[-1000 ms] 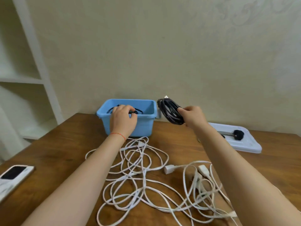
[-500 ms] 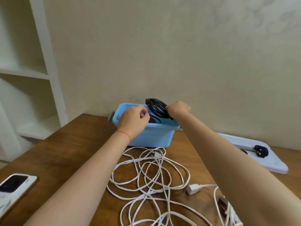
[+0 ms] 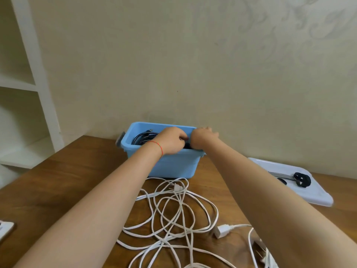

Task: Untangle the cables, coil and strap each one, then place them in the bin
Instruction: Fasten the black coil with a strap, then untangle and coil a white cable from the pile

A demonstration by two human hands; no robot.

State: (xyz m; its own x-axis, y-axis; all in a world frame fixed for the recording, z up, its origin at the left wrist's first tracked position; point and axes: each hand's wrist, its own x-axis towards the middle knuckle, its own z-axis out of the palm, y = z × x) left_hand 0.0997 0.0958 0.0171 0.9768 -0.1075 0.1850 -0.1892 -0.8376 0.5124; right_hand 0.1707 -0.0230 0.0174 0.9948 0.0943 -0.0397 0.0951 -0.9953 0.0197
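A light blue bin [image 3: 173, 165] stands at the far side of the wooden table, against the wall. Black coiled cables [image 3: 144, 139] lie inside it. My left hand [image 3: 171, 141] reaches into the bin with fingers curled on a black cable. My right hand [image 3: 201, 137] is over the bin's right rim, pressing a black coil down inside; most of that coil is hidden by both hands. A tangle of white cables [image 3: 173, 213] sprawls on the table in front of the bin, with a white plug [image 3: 222, 230] at its right.
A white tray [image 3: 309, 194] to the right holds black straps [image 3: 301, 179]. A phone [image 3: 4, 229] lies at the table's left edge. White shelves [image 3: 23, 89] stand at the left. The wall is right behind the bin.
My right hand carried the black coil from the right of the bin over its rim and down inside. My left hand stayed in the bin. The view moved closer.
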